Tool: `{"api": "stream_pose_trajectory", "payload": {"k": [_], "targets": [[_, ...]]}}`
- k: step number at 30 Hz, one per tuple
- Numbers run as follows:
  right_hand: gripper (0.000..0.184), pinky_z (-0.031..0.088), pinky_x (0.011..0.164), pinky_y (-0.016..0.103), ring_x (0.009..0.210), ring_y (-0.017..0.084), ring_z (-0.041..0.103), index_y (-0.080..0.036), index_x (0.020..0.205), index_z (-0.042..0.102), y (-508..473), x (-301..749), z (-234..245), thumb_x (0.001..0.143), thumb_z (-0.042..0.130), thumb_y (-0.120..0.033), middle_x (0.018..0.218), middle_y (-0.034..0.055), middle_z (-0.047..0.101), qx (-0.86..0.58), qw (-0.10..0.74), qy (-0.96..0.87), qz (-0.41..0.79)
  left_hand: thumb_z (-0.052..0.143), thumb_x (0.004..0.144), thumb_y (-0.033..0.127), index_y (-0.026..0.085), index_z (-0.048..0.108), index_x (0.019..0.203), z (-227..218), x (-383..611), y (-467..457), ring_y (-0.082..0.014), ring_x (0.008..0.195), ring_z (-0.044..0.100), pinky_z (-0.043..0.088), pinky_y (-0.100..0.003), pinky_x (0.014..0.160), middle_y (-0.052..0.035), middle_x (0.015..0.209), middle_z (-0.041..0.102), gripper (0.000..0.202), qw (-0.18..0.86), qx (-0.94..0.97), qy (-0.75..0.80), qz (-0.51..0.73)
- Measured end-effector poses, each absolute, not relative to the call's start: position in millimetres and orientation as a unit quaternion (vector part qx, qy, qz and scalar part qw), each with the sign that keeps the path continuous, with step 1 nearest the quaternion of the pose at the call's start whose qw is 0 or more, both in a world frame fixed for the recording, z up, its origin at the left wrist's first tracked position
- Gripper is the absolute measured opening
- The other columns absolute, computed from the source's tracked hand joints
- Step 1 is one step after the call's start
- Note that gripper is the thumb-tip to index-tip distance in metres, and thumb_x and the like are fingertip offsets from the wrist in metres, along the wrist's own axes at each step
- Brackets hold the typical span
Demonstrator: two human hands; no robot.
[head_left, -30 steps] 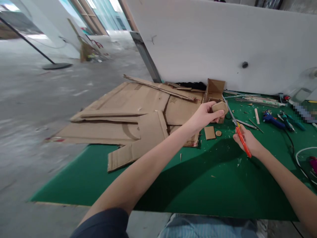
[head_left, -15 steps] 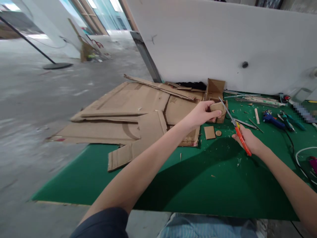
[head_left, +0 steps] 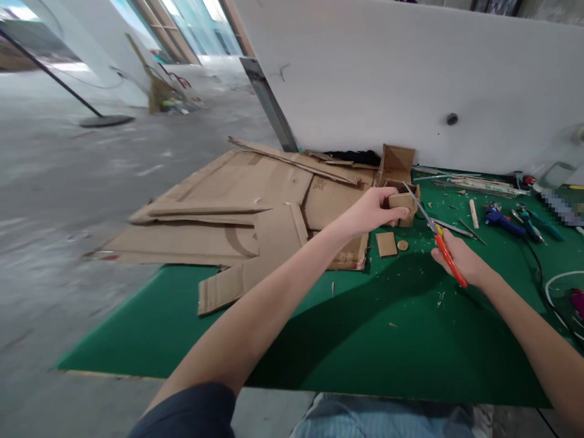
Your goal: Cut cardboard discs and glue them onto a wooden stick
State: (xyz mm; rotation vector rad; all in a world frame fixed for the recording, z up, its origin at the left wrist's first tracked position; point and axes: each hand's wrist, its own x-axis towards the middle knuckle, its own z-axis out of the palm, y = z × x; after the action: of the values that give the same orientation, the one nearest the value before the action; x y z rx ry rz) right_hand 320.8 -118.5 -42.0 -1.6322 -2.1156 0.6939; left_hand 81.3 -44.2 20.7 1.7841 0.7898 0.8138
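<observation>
My left hand (head_left: 371, 210) reaches across the green table (head_left: 319, 328) and pinches a small cardboard piece (head_left: 404, 199) just above a little open cardboard box (head_left: 396, 163). My right hand (head_left: 458, 258) is closed on orange-handled scissors (head_left: 444, 252), whose blades point up-left and meet the edge of the held piece. A small cardboard square (head_left: 386, 243) and a tiny cardboard disc (head_left: 402, 245) lie on the table below the left hand.
Large flattened cardboard sheets (head_left: 228, 213) cover the table's left and overhang its edge. A white wall panel (head_left: 387, 79) stands behind. A blue glue gun (head_left: 499, 219), pliers, sticks and a white cable (head_left: 554, 286) lie at the right.
My left hand turned the cardboard piece and lowered it slightly toward the box. The scissors' blades shifted left against the piece, and my right hand barely moved.
</observation>
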Motion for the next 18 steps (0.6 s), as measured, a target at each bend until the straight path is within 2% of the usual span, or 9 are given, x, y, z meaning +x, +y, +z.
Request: {"api": "stream_pose_trajectory", "payload": {"k": [5,10,18], "targets": [[0.027,0.038,0.055,0.031,0.056,0.017,0.047,-0.023,0.096,0.039,-120,319,-40,0.088,0.047,-0.047,0.069,-0.0009,0.053,-0.581,0.188,-0.753,0.245,0.067,0.081,0.029,0.012,0.062,0.084,20,81,-45,-0.0088,0.058,0.055,0.041,-0.022,0.054,-0.0010,0.066,0.061,0.017,0.455,0.767,0.316,0.324],[0.025,0.037,0.053,0.030,0.057,0.017,0.049,-0.025,0.086,0.037,-116,319,-40,0.086,0.051,-0.045,0.068,-0.0012,0.053,-0.582,0.195,-0.749,0.249,0.066,0.081,0.028,0.012,0.062,0.082,21,79,-44,-0.0090,0.058,0.056,0.043,-0.022,0.055,-0.0017,0.067,0.061,0.017,0.447,0.772,0.322,0.318],[0.028,0.037,0.054,0.030,0.059,0.018,0.052,-0.025,0.084,0.036,-113,322,-43,0.085,0.054,-0.047,0.067,-0.0016,0.052,-0.578,0.190,-0.755,0.246,0.068,0.079,0.025,0.011,0.065,0.082,31,72,-42,-0.0069,0.055,0.048,0.036,-0.020,0.051,0.0023,0.060,0.055,0.014,0.455,0.773,0.321,0.304]]}}
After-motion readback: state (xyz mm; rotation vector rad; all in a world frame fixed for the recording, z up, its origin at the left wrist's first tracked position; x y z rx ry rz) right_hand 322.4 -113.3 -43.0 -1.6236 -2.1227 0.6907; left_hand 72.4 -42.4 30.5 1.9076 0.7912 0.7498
